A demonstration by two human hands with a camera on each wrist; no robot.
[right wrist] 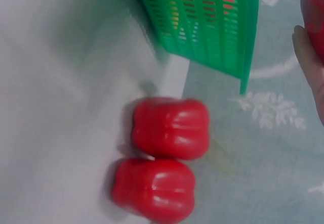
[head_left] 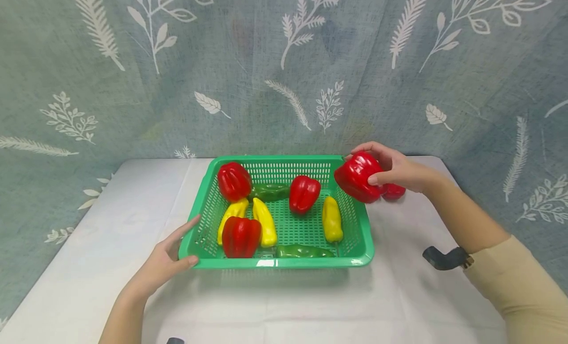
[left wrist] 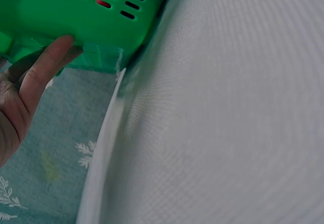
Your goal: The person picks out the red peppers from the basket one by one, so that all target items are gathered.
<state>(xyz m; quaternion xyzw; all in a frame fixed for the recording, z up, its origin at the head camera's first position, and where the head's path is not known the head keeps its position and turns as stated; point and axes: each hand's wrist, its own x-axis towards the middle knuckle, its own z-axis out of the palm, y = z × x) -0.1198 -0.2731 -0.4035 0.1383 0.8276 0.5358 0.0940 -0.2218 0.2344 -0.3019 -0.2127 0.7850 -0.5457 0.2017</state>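
Note:
My right hand [head_left: 397,171] grips a red bell pepper [head_left: 359,176] above the right rim of a green plastic basket [head_left: 284,262]. In the right wrist view only part of that hand [right wrist: 313,67] shows, at the right edge. Against the basket's front left corner rests my left hand [head_left: 161,262], its fingers fairly straight along the side and its thumb by the front rim. The left wrist view has a straight finger [left wrist: 43,70] touching the basket's green wall [left wrist: 96,27]. Inside the basket lie red bell peppers [head_left: 241,237], yellow peppers [head_left: 265,223] and green peppers [head_left: 303,251].
Right of the basket, two more red bell peppers [right wrist: 171,129] sit side by side on the white-covered table [head_left: 266,304]; in the head view one [head_left: 393,191] shows partly behind my right hand. A grey-green leaf-patterned cloth [head_left: 248,63] hangs behind the table.

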